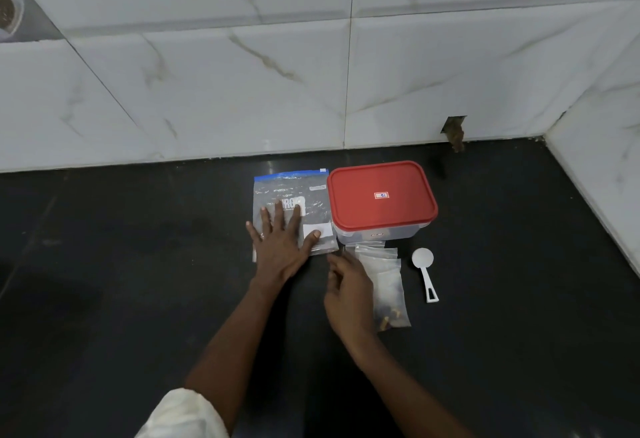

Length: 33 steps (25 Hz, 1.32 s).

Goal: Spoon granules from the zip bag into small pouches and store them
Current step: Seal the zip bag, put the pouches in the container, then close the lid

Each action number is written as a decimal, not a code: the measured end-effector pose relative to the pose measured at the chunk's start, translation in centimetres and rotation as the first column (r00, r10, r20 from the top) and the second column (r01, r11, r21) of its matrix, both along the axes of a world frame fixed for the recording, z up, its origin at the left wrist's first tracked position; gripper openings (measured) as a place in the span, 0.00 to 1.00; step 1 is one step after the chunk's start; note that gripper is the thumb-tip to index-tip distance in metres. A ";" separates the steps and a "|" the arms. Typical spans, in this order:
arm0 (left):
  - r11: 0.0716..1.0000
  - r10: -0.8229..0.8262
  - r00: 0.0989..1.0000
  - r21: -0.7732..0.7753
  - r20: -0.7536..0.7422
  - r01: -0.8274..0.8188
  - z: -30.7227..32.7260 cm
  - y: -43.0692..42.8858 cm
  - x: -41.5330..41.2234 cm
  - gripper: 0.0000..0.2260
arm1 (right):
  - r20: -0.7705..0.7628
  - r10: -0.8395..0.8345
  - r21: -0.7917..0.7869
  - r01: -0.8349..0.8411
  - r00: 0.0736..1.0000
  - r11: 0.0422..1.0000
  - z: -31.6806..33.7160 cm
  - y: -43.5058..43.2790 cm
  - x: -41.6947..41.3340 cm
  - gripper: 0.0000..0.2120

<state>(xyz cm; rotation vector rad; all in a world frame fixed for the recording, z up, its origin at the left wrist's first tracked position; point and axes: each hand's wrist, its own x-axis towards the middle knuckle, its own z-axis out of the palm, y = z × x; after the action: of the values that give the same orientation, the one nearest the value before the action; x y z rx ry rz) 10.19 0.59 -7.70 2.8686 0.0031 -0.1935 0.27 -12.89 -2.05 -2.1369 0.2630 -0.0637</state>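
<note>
The left hand (282, 242) lies flat, fingers spread, on the zip bag (294, 209). The right hand (348, 294), loosely curled, rests on the pouches (384, 275), grip unclear. Box (381, 200) and spoon (424, 269) sit alongside on the black table (138, 264), under marble-tiled walls (242, 74).

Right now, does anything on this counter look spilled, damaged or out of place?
Nothing looks spilled. The odd spot is a broken hole in the wall tile behind the red-lidded container, with brown debris hanging from it. The zip bag, pouches and spoon lie tidy.
</note>
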 end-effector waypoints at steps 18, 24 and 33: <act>0.991 -0.121 0.990 -0.044 0.066 0.124 1.4 -1.4 2.3 0.36 | 0.090 -0.033 0.100 0.024 0.995 0.995 0.5 -5.6 -3.8 0.16; 0.996 -0.091 0.996 -0.011 0.022 0.092 0.8 -1.2 4.3 0.44 | 0.094 -0.057 0.062 0.051 0.994 0.997 0.4 -6.4 -3.6 0.14; 0.971 0.006 0.978 -0.233 0.210 0.044 2.5 -2.0 3.4 0.26 | 0.181 -0.198 0.067 0.189 0.963 0.980 3.3 -9.9 -0.7 0.11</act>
<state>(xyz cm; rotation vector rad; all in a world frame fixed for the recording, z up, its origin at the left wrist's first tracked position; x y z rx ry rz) 13.63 -1.40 -5.19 2.6361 -0.0823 0.1006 -0.47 -22.76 1.26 -2.0345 0.3588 -0.3662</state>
